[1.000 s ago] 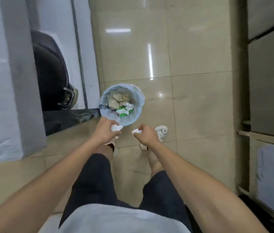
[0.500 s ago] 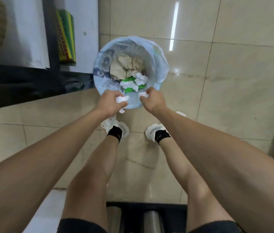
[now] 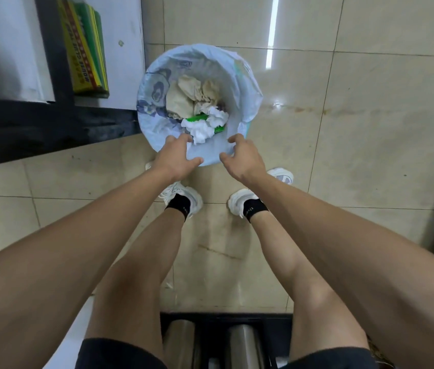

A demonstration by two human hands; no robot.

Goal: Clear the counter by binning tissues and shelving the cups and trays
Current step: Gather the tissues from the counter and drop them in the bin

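Observation:
A round bin (image 3: 247, 83) lined with a pale blue printed bag stands on the tiled floor in front of my feet. Inside lie crumpled white tissues (image 3: 205, 123), brown paper and a green wrapper. My left hand (image 3: 177, 158) hovers over the bin's near rim with fingers spread and nothing in it. My right hand (image 3: 242, 158) is beside it over the same rim, fingers apart and empty. No cups or trays are in view.
A dark counter edge (image 3: 50, 129) runs along the left, with a yellow-green box (image 3: 85, 46) standing on a lower shelf behind it. Two steel cylinders (image 3: 210, 342) sit low behind my legs. Glossy beige floor tiles (image 3: 370, 129) spread to the right.
Both hands held white tissue wads over the bin before; now the fingers are spread, the hands are empty, and more white tissue lies inside the bin.

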